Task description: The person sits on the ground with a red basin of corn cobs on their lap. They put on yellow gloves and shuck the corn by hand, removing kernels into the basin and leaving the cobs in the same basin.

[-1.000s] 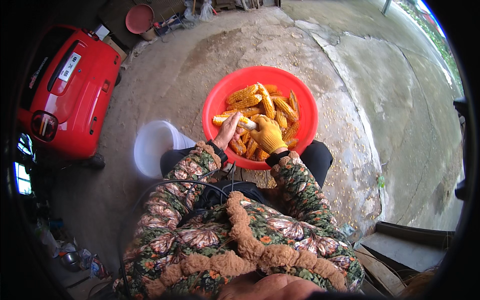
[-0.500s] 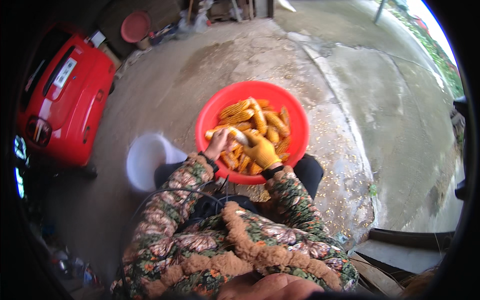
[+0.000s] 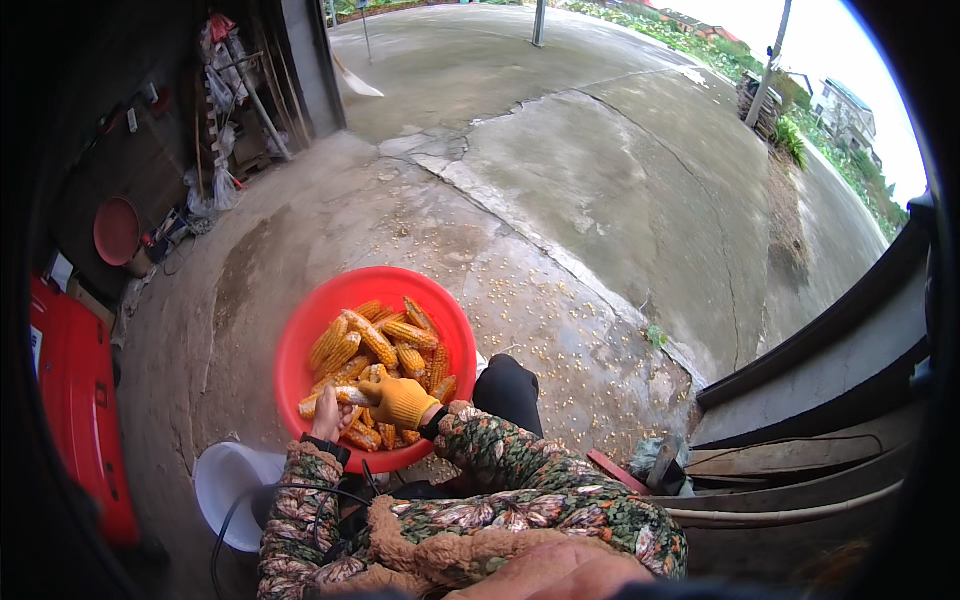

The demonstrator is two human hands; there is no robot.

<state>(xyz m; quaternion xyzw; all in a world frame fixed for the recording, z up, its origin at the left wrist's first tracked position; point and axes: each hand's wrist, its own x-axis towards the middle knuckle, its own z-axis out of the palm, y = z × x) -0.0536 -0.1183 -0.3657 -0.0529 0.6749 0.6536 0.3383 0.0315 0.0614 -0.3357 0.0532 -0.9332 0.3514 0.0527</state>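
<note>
one bare left hand [image 3: 328, 414], one yellow-gloved right hand [image 3: 402, 403], one red basin [image 3: 295, 355], easily a dozen-plus corn cobs [image 3: 372, 337], loose kernels [image 3: 522, 320] way past counting, one white bucket [image 3: 224, 492] lower left, one red car [image 3: 80, 410] far left, one round reddish disc [image 3: 117, 231] upper left

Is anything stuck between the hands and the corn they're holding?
Nothing visible is in the way, except the yellow glove covering the right hand. The bare left hand touches the cob directly. The other cobs lie in the red basin, not between the hands and this one.
</note>
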